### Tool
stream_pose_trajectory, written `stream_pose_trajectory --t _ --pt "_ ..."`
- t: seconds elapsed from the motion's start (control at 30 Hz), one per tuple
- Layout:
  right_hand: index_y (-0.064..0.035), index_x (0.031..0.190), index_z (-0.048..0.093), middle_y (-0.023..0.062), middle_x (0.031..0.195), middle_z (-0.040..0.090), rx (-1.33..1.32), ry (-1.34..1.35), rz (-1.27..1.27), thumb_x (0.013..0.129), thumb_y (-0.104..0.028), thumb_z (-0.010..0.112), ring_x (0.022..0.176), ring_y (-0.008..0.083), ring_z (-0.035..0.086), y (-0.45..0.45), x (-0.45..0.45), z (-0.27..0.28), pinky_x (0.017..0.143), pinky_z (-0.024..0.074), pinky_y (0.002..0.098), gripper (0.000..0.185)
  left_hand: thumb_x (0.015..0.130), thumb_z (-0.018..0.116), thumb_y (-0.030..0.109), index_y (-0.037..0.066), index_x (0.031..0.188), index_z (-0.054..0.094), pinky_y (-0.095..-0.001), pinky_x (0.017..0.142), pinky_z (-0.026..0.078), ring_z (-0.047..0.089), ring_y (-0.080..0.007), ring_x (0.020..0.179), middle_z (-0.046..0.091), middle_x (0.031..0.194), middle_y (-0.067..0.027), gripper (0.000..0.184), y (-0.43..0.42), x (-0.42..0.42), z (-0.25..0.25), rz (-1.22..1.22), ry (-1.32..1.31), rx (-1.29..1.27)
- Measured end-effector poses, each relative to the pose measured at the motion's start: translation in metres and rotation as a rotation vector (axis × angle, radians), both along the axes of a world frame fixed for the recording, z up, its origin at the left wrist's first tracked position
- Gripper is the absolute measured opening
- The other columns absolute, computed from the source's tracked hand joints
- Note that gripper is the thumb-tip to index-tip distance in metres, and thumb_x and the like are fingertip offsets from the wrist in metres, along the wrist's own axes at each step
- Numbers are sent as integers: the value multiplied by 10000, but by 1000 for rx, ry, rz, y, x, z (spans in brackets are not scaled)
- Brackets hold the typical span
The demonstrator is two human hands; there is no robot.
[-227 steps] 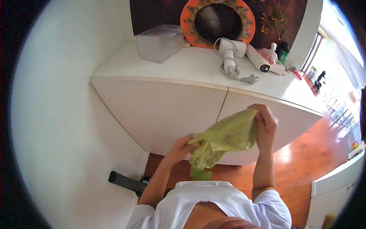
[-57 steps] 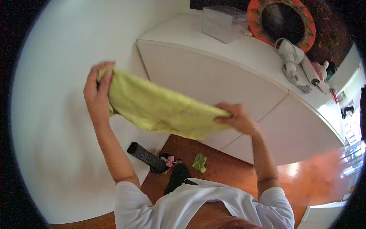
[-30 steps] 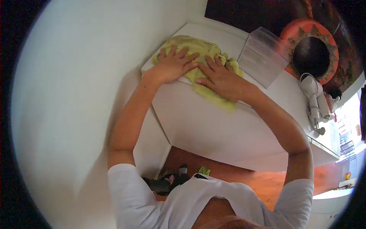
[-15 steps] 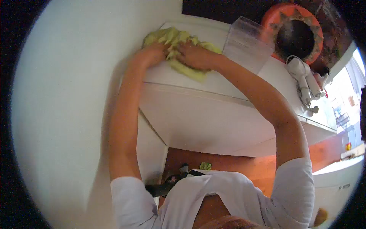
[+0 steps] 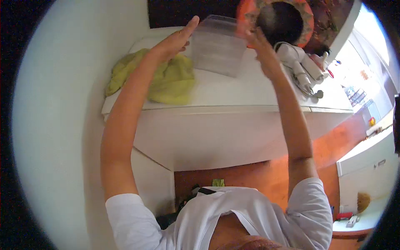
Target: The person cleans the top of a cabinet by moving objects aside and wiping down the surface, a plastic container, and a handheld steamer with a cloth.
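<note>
A clear plastic box [image 5: 218,50] stands on the white cabinet top [image 5: 233,93], between my two hands. My left hand [image 5: 177,41] is at the box's left side with its fingers apart; whether it touches the box is unclear. On the right, my right hand [image 5: 262,48] reaches beside the box with fingers spread, in front of the orange-rimmed round frame [image 5: 306,21]. A crumpled yellow-green cloth [image 5: 173,81] lies at the left end of the top, partly behind my left forearm, and neither hand is on it.
A white corded appliance [image 5: 298,68] lies on the cabinet top at the right. The wall [image 5: 58,125] borders the cabinet on the left. A small green cloth [image 5: 218,182] is on the wooden floor [image 5: 271,179] near my body.
Both hands have let go of the yellow-green cloth and moved right, to either side of the clear box. The cloth stays on the cabinet top. The view has shifted.
</note>
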State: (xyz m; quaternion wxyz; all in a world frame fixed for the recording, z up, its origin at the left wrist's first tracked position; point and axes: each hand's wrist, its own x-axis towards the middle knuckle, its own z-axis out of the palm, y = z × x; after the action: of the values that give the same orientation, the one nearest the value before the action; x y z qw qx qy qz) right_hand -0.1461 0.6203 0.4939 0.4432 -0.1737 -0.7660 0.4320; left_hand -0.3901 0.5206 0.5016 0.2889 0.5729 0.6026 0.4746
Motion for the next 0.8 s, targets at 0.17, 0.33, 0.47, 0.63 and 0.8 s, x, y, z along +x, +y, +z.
stream_pose_trajectory --t 0.17,0.33,0.47,0.63,0.8 --pt "-173 1424 222 110 1446 240 -233 -52 18 899 -521 399 1266 345 331 9 24 -23 905 400 448 655 833 376 672 78 1400 265 -417 1042 259 365 -233 1250 360 1393 -85 829 11 63 4 -104 -184 7" --pt "-107 1383 306 95 1270 430 -303 21 -121 897 -340 472 1067 218 459 1 87 -19 847 428 383 564 855 370 642 127 1399 277 -460 1022 263 326 -222 1273 328 1412 -51 755 11 130 5 -77 -85 32" --pt "-130 1398 290 108 1366 371 -114 -88 -186 913 -224 445 1148 271 456 15 146 -24 833 458 387 518 859 372 633 176 1402 271 -508 1023 246 277 -226 1300 281 1438 -28 718 44 173 -14 -129 -31 183" --pt "-128 1389 319 103 1349 403 178 -239 -407 839 -6 488 1086 223 508 31 190 -26 768 488 313 588 872 375 609 54 1404 230 -425 1085 163 177 -242 1351 206 1463 -116 782 92 215 -26 -165 -76 178" --pt "-104 1350 394 113 1329 438 -28 39 -480 849 -100 537 1115 214 483 9 184 0 886 430 372 521 884 364 592 14 1409 166 -365 1083 192 196 -294 1345 204 1450 -198 806 65 219 -18 -184 -103 212"
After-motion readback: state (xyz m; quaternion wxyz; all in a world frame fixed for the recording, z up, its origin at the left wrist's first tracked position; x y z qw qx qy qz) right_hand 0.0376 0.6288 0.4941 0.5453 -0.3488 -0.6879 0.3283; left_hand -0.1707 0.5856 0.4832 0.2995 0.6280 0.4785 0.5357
